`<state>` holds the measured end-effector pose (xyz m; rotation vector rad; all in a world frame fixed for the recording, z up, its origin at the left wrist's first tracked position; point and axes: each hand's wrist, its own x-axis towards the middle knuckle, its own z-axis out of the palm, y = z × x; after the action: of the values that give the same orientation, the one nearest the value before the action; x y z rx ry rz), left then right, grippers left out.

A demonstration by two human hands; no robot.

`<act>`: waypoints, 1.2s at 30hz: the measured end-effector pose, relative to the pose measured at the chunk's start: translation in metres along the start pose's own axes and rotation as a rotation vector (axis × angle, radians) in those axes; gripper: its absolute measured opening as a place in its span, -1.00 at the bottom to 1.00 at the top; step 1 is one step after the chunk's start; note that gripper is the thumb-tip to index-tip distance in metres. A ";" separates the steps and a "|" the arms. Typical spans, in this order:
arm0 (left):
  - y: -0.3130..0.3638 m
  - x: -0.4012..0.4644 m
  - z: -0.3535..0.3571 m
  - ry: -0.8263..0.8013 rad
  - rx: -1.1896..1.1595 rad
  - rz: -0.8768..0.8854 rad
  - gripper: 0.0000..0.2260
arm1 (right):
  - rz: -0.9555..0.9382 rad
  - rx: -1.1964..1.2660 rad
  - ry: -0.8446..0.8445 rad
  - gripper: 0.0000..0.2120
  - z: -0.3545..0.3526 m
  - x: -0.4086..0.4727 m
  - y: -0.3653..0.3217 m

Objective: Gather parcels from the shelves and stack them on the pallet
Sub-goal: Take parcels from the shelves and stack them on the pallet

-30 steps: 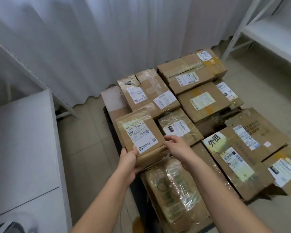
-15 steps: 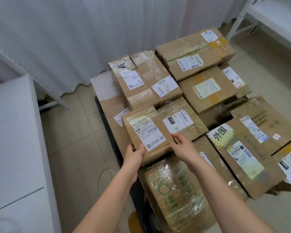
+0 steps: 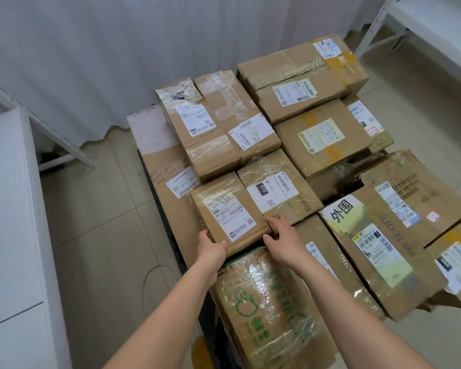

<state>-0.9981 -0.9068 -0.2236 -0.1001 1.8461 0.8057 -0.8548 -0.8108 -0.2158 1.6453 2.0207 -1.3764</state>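
A small parcel [image 3: 228, 213] lies on the stack at centre frame, touching a taped box [image 3: 277, 190] on its right. The left hand [image 3: 212, 249] grips its near left corner; the right hand [image 3: 282, 239] holds its near right edge, fingers curled. Below sits a green-printed wrapped box [image 3: 266, 310]. More cartons cover the pallet [image 3: 155, 182], before a white curtain [image 3: 117, 49].

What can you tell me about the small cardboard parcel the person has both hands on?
The small brown cardboard parcel is box-shaped, wrapped in glossy clear tape, with a white printed shipping label on top. It lies flat on the stack, beside a similar taped parcel with a "010" label. The left hand grips its near corner; the right hand holds its right edge.
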 end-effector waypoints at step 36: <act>0.052 -0.318 0.062 0.118 -0.244 0.249 -0.77 | -0.381 0.194 -0.020 -0.72 -0.202 -0.229 -0.043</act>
<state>-0.8344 -0.9251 0.0604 -0.0749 1.8865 1.2207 -0.7303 -0.8115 0.0662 1.3507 2.3406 -1.7532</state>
